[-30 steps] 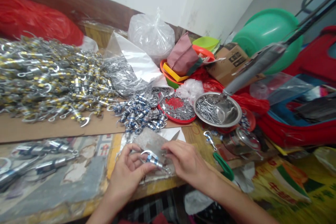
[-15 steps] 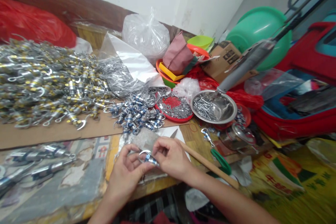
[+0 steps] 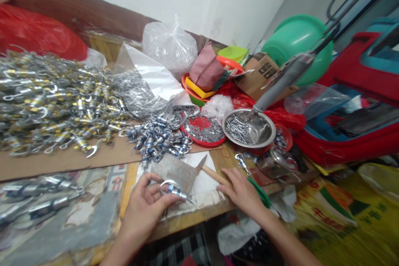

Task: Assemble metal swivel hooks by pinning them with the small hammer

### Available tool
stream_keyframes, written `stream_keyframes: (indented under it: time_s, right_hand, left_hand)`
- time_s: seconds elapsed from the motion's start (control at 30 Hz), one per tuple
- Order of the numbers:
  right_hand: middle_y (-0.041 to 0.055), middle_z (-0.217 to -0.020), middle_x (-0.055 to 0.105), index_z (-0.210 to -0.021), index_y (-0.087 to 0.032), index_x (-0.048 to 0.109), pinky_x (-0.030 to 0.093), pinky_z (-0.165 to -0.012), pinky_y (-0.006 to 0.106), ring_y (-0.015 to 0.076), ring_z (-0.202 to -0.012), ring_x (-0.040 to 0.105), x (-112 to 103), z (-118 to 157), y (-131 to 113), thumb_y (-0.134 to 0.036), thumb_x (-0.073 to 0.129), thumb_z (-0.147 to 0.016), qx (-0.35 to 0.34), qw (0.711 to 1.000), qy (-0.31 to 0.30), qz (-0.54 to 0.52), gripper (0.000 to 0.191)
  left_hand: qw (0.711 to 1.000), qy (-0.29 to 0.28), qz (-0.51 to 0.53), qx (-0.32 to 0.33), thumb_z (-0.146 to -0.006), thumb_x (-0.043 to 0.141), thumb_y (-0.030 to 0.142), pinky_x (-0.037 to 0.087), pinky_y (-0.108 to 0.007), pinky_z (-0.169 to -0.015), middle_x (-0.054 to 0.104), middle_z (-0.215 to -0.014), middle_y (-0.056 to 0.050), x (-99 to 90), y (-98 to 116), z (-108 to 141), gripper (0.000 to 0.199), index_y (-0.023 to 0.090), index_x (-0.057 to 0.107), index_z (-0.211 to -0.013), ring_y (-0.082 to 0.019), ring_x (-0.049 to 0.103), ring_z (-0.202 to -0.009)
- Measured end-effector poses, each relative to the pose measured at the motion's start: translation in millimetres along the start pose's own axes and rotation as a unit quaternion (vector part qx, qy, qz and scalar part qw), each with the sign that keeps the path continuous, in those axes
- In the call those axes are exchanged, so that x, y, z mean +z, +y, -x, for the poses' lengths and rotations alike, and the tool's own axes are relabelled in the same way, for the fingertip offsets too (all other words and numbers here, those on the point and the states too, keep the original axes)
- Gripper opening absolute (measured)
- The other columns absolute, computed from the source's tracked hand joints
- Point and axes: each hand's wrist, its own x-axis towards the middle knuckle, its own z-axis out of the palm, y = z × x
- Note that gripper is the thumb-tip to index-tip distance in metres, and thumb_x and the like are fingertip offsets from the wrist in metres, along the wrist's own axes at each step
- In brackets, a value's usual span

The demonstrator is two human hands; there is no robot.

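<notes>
Between thumb and fingers, my left hand point(image 3: 148, 199) holds a small blue-and-silver metal hook piece point(image 3: 176, 191), its curved hook toward the upper left. My right hand point(image 3: 238, 189) lies over the wooden handle point(image 3: 217, 175) of a hammer-like tool with a pointed metal head point(image 3: 201, 163); its fingers touch the handle, but how firmly they close is unclear. A flat grey metal block point(image 3: 177, 172) rests on white paper point(image 3: 210, 193) just beyond my left hand. Past the block is a pile of similar blue-and-silver pieces point(image 3: 157, 137).
At the left spreads a large heap of yellow-and-silver hook pieces point(image 3: 62, 104). A red tray of small metal parts point(image 3: 207, 133) and a steel bowl of pins point(image 3: 245, 129) stand beyond the paper. One loose hook piece point(image 3: 242, 163) lies near green-handled pliers point(image 3: 260, 193).
My right hand has let go of the hook piece and moved right onto the wooden handle. The piece stays in my left hand. The view has shifted slightly.
</notes>
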Motion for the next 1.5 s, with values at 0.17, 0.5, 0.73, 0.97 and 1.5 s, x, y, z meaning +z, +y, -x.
stream_keyframes:
  time_s: [0.17,0.5,0.73,0.97,1.5]
  right_hand:
    - [0.0055,-0.088,0.059,-0.092,-0.018,0.057,0.047,-0.073,0.033,0.0200,-0.083,0.059,-0.2,5.9,-2.9,-0.031,0.049,-0.080,0.014,0.999,-0.034,-0.040,0.019]
    - [0.0037,-0.108,0.060,-0.129,-0.028,0.038,0.048,-0.079,0.022,0.0135,-0.098,0.057,-41.6,24.2,-70.6,-0.004,0.046,-0.082,-0.258,0.951,0.106,-0.130,0.052]
    - [0.0072,-0.095,0.063,-0.128,-0.022,0.042,0.051,-0.063,0.029,0.0179,-0.078,0.061,-27.7,31.1,-64.2,-0.004,0.036,-0.082,-0.254,0.967,-0.024,0.005,0.051]
    - [0.0066,-0.100,0.061,-0.130,-0.026,0.038,0.050,-0.069,0.027,0.0167,-0.086,0.059,-31.9,28.4,-71.0,-0.002,0.038,-0.081,-0.265,0.961,0.057,-0.047,0.055]
    - [0.0078,-0.101,0.065,-0.119,-0.020,0.053,0.052,-0.076,0.027,0.0170,-0.088,0.062,-7.2,31.5,-22.3,-0.022,0.048,-0.083,-0.103,0.988,0.081,-0.078,0.036]
  left_hand:
    - [1.000,-0.005,-0.002,0.003,-0.051,0.076,0.013,0.054,-0.024,-0.057,0.069,-0.058,0.005,2.0,2.7,0.7,0.052,0.022,0.035,-0.081,-0.015,0.067,-0.057]
    - [1.000,0.001,0.013,0.005,-0.049,0.077,0.013,0.054,-0.026,-0.056,0.069,-0.058,0.005,0.3,-1.3,0.2,0.055,0.022,0.035,-0.082,-0.016,0.067,-0.055]
    - [1.000,0.003,0.005,0.008,-0.050,0.077,0.013,0.054,-0.023,-0.058,0.070,-0.060,0.004,-2.4,-3.9,-1.3,0.053,0.022,0.036,-0.082,-0.013,0.066,-0.056]
    - [1.000,-0.006,0.008,0.006,-0.050,0.076,0.014,0.054,-0.027,-0.058,0.069,-0.058,0.005,1.0,-0.8,-0.1,0.052,0.022,0.035,-0.081,-0.017,0.068,-0.056]
    - [0.981,0.111,-0.117,0.104,-0.049,0.077,0.025,0.053,-0.028,-0.056,0.071,-0.064,0.003,-35.3,25.4,16.8,0.052,0.022,0.043,-0.089,-0.019,0.068,-0.061]
